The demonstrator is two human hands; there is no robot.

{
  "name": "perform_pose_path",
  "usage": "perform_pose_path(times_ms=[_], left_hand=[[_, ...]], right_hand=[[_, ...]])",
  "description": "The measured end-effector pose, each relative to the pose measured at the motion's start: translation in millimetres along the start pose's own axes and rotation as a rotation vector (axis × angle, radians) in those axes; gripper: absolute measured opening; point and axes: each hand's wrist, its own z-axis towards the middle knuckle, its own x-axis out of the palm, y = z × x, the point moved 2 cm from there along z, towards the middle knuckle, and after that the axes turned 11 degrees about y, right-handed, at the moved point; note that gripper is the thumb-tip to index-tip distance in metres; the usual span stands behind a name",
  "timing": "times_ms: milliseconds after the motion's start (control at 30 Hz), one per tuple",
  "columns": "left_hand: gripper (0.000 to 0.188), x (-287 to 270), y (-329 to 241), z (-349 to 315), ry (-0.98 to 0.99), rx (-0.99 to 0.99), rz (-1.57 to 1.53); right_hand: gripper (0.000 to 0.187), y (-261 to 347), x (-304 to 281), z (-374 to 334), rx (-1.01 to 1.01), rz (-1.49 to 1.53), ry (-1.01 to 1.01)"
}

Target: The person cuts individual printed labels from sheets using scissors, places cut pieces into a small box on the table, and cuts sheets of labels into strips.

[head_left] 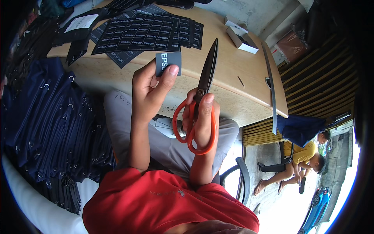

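Note:
My left hand [152, 87] pinches a small dark grey printed label [168, 62] between thumb and fingers, held upright near the table's front edge. In my right hand [202, 117] is a pair of large scissors [207, 70] with orange handles; the dark blades point up and away and look closed together. The blades are to the right of the label and apart from it. Behind the label, black sheets [136, 33] printed with rows of similar labels lie overlapping on the wooden table [218, 78].
Stacked dark blue fabric pieces with metal rings [58, 117] fill the left side. On the table sit a small open box [241, 39] and a black package with a white label [82, 22]. A strap [269, 78] hangs over its right edge. Two people [306, 156] sit beyond at the right.

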Motion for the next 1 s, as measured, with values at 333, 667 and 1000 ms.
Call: perform_pose_path(times_ms=[333, 667, 1000], left_hand=[[0.017, 8.1, 37.7, 21.7, -0.114, -0.074, -0.092], [0.029, 107.1, 70.2, 186.7, 0.285, 0.341, 0.651], [0.07, 196.1, 228.4, 279.7, 0.741, -0.281, 1.215]], right_hand=[[0.07, 6.0, -56.5, -14.9, -0.125, 0.662, 0.208], [0.053, 11.9, -117.9, -36.7, -0.581, 0.969, -0.296], [0.043, 12.6, -146.7, -67.1, -0.834, 0.868, -0.342]])
